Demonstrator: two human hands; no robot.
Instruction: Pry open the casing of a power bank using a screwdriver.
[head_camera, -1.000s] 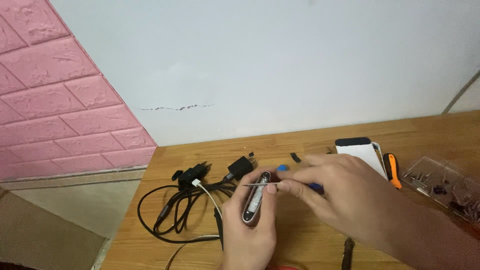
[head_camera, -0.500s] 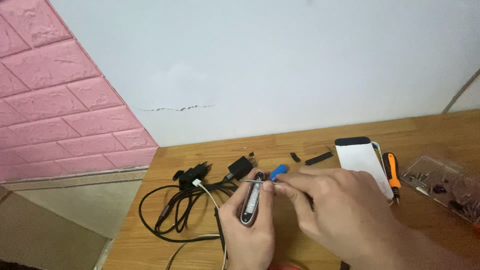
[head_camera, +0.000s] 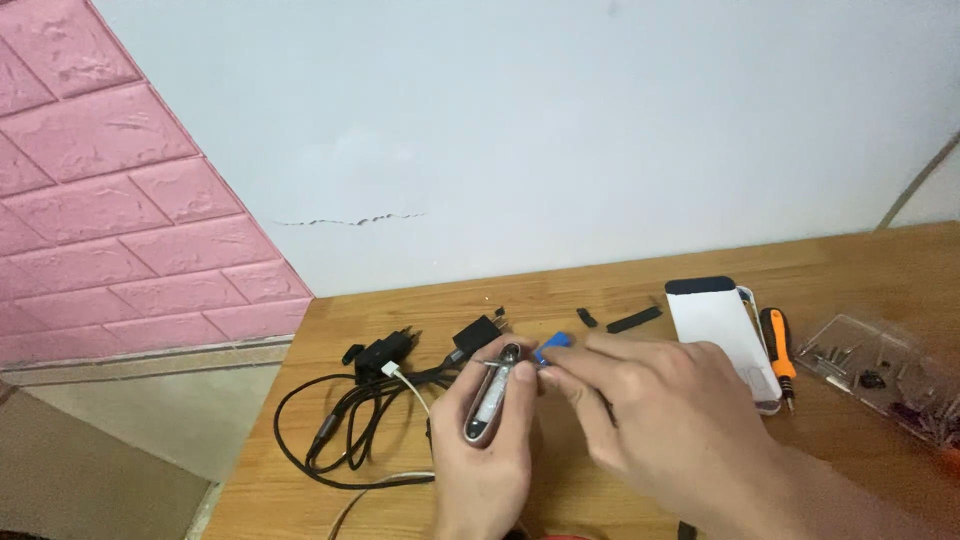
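My left hand (head_camera: 487, 450) grips a slim silver and dark oblong device (head_camera: 492, 398), held upright over the wooden table (head_camera: 420, 300). My right hand (head_camera: 650, 410) reaches across from the right, and its fingertips pinch a small blue piece (head_camera: 553, 343) near the device's top end. A thin metal tool tip seems to touch the top of the device, mostly hidden by my fingers.
Tangled black cables with plug adapters (head_camera: 372, 400) and a white cable lie to the left. A white phone-like slab (head_camera: 722, 335), an orange-handled screwdriver (head_camera: 777, 350), small black parts (head_camera: 634, 320) and a clear tray of small parts (head_camera: 880, 370) lie to the right.
My right hand has slid left and nearer the device's top end. The blue piece now sits right at the fingertips. My left hand holds the device in nearly the same place.
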